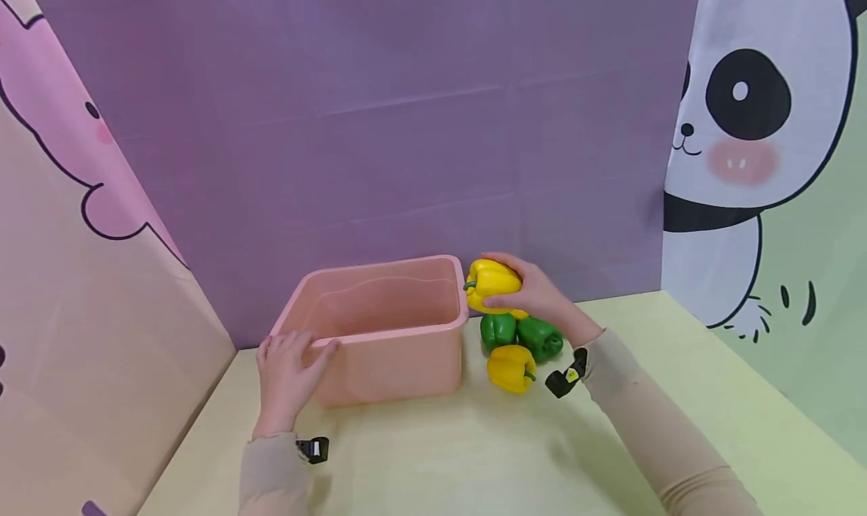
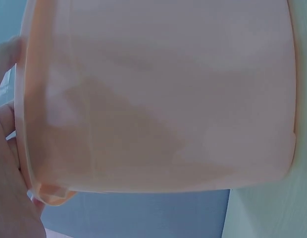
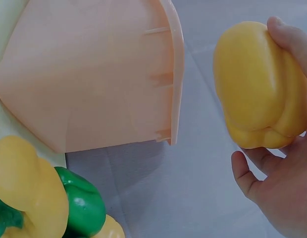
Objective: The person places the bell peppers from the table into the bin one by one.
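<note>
A yellow bell pepper (image 1: 493, 281) is in my right hand (image 1: 535, 294), fingers and thumb round its sides. It is raised beside the right rim of a pink plastic bin (image 1: 389, 365). My left hand (image 1: 287, 373) grips the bin's near-left rim, the fingers curled over the edge. On the table right of the bin lie two green bell peppers (image 1: 497, 332) and a yellow pepper (image 1: 511, 368) in front of them. Part of another yellow pepper (image 3: 110, 229) shows behind the green ones in the right wrist view. The bin's floor is hidden by its front wall.
The pale yellow table (image 1: 420, 463) carries the bin near its back edge. Behind it hangs a purple cloth backdrop (image 1: 406, 125). Printed panels stand at both sides, with a panda (image 1: 745, 147) on the right one.
</note>
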The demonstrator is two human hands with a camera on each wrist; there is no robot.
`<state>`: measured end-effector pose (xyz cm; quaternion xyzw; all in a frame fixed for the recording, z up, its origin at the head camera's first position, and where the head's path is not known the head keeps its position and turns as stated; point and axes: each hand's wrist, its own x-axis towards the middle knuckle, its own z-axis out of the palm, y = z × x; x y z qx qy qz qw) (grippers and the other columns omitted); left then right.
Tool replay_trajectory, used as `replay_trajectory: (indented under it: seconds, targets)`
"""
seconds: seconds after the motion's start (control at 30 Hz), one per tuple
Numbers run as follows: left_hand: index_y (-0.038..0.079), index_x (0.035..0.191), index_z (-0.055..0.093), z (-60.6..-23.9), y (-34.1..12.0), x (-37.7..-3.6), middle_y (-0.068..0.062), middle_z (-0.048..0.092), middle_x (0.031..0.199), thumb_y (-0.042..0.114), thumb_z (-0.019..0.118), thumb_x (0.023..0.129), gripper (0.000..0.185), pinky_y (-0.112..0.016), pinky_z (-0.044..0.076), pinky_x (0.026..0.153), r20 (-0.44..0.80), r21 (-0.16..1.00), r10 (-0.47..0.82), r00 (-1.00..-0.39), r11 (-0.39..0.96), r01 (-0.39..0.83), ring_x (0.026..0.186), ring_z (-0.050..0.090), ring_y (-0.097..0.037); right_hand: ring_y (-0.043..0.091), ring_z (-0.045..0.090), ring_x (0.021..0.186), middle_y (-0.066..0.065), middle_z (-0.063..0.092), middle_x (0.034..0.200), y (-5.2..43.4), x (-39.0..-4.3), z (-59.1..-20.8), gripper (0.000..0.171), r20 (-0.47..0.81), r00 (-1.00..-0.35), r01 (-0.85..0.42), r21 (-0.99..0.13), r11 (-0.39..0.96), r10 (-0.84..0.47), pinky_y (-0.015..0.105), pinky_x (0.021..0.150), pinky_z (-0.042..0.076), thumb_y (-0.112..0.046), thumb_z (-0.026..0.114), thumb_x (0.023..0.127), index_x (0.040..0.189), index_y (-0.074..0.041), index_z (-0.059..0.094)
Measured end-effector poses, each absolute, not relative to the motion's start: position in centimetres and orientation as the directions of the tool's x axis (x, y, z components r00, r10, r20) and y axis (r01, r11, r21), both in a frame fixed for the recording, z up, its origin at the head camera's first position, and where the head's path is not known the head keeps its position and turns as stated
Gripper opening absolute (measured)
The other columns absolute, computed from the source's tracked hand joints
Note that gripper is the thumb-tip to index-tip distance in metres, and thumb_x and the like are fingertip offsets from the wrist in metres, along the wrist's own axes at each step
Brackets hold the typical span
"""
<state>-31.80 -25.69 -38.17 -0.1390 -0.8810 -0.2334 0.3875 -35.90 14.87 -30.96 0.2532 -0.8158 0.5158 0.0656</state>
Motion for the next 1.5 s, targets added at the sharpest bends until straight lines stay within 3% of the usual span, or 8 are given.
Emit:
replay_trajectory:
  seconds: [1.0, 1.23, 1.5]
  targets:
    - [0.007, 0.092, 0.064, -38.2, -25.8, -31.8, -0.011, 0.064, 0.091, 0.038, 0.069, 0.087, 0.031, -0.059, 0.017, 0.103, 0.750, 0.295, 0.076, -0.658, 0.851, 0.435, 0.097, 0.050, -0.035, 0.028, 0.054, 0.104, 0.007, 0.052, 0.131, 12.1, -36.6, -28.8, 0.076, 0.380, -0.824, -0.527, -0.785, 0.324, -0.419, 0.039, 0.083, 0.052, -0.018, 0.080, 0.080, 0.146, -0.015, 0.042]
    - [0.009, 0.092, 0.065, -38.1, -25.4, -32.0, -0.009, 0.064, 0.090, 0.037, 0.069, 0.087, 0.029, -0.059, 0.017, 0.103, 0.753, 0.291, 0.078, -0.654, 0.852, 0.436, 0.096, 0.050, -0.034, 0.028, 0.054, 0.103, 0.005, 0.052, 0.130, 11.7, -36.6, -28.1, 0.075, 0.383, -0.820, -0.536, -0.776, 0.334, -0.425, 0.039, 0.082, 0.052, -0.020, 0.080, 0.078, 0.144, -0.020, 0.045]
    - [0.008, 0.094, 0.065, -38.2, -25.6, -31.8, -0.011, 0.064, 0.093, 0.039, 0.067, 0.088, 0.032, -0.059, 0.018, 0.102, 0.750, 0.287, 0.081, -0.656, 0.855, 0.433, 0.098, 0.050, -0.036, 0.027, 0.054, 0.104, 0.005, 0.053, 0.129, 11.0, -37.3, -27.9, 0.076, 0.395, -0.810, -0.551, -0.764, 0.334, -0.434, 0.040, 0.084, 0.051, -0.022, 0.081, 0.078, 0.144, -0.016, 0.044]
